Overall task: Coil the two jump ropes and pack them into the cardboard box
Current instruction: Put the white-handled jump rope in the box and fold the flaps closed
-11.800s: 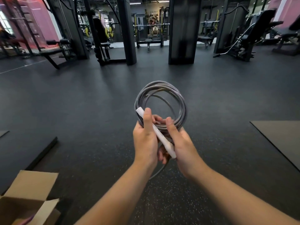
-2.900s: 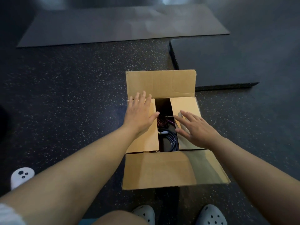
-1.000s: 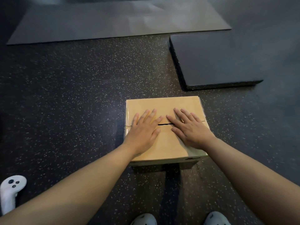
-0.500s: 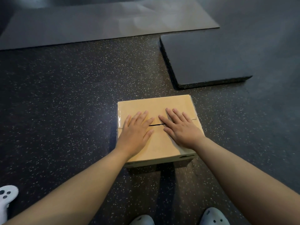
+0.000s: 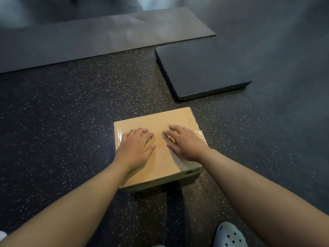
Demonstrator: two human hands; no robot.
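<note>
The cardboard box sits on the speckled gym floor in front of me with its top flaps folded down flat. My left hand lies palm down on the left half of the lid, fingers slightly curled. Palm down on the right half rests my right hand, fingers spread. Neither hand grips anything. Both jump ropes are hidden from view; the shut lid covers the box's inside.
A thick black rubber mat lies just beyond the box to the right. A long thin grey mat stretches across the far floor. My grey clog shows at the bottom right.
The view has tilted and shifted, so the box now looks turned. My hands stay flat on the shut lid, a little further apart, and the slit between the flaps no longer shows.
</note>
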